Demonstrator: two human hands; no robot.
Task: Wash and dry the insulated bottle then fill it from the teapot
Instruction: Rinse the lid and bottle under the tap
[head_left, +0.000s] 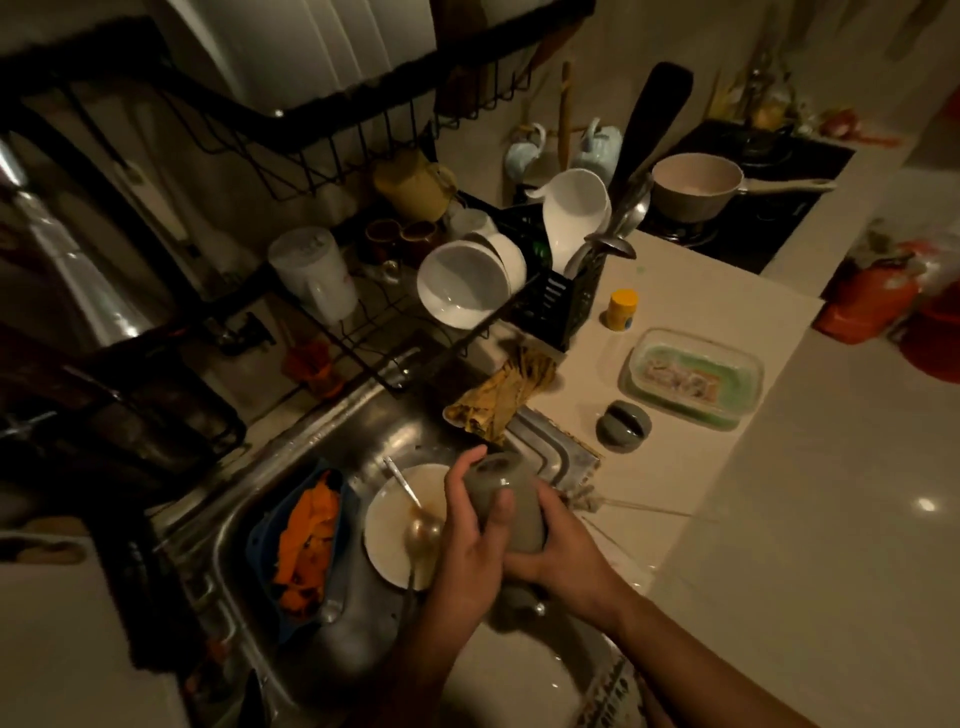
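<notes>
The grey insulated bottle (506, 496) is held over the steel sink (332, 431), base pointing away from me. My left hand (470, 540) wraps its left side, thumb across the body. My right hand (563, 558) grips the lower end from the right. The bottle's grey lid (623, 425) lies on the counter to the right of the sink. A yellow teapot (413, 184) stands at the back under the dish rack.
In the sink lie a white plate (387, 530) with a spoon (421, 530) and a blue tub (306, 545) of orange peels. A yellow cloth (501, 392) hangs on the sink edge. A rack with white bowls (462, 283), a food container (691, 376) and a yellow-capped jar (622, 309) crowd the counter.
</notes>
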